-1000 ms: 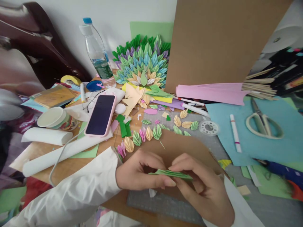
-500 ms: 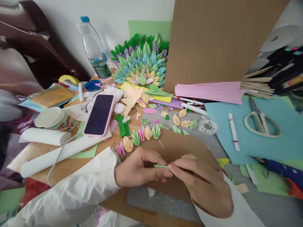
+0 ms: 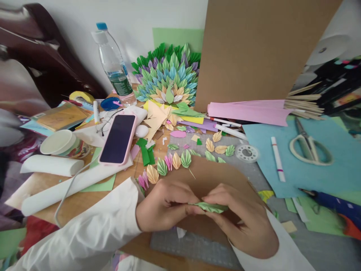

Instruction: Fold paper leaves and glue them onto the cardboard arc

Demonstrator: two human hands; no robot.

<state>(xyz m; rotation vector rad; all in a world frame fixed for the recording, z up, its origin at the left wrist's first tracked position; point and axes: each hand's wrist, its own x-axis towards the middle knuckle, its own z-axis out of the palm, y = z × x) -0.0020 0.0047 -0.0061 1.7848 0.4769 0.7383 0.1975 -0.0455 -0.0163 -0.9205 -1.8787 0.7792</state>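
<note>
Your left hand (image 3: 163, 207) and right hand (image 3: 242, 222) pinch the folded green paper (image 3: 210, 206) over the counter's (image 3: 84, 199) near edge. Squeeze unevenly and pleats may spring open or tear.

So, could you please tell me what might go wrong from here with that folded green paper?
The green paper is pinched between the left hand and the right hand, so uneven pressure could crush or tear its pleats. The left sleeve also lies close to the row of leaves and might sweep the nearest ones out of line.
</note>
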